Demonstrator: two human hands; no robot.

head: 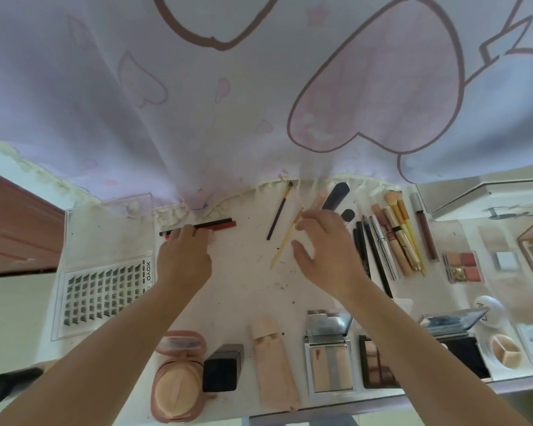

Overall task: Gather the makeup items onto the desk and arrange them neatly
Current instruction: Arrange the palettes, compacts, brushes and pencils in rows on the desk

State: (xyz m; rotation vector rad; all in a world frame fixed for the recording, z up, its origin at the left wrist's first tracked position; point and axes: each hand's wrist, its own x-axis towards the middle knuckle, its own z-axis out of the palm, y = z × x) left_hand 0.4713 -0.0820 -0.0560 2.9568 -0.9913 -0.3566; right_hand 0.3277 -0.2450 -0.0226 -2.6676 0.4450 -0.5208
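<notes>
Head view looks down on a pale desk [243,290] with a curtain [259,87] hanging along its far edge. The left hand [183,256] lies over the left end of two pencils [216,224], one black and one red, which sit side by side at the far left of the desk; its fingers curl down over them, though I cannot tell whether they grip or merely press. The right hand [323,250] hovers with fingers spread and relaxed, holding nothing, just right of a yellow-handled brush [285,241].

The step in hand looks like tidying the loose pieces in the middle. The pencils run nearly left to right, their right ends tipped slightly far. The yellow brush lies on a diagonal, its near end to the left and its far end toward the right hand's fingertips. A black-handled brush [279,213] beside it also slants, its bristle end far and right. The neat row of brushes and pencils [391,238] at the right runs roughly near to far, so the strays need turning to match.

To do it well, I would pinch each brush near its middle, lift rather than drag, and lay it parallel against the row, heads all at the far end. Palettes [330,364] and a pink puff compact [176,379] line the near edge.
</notes>
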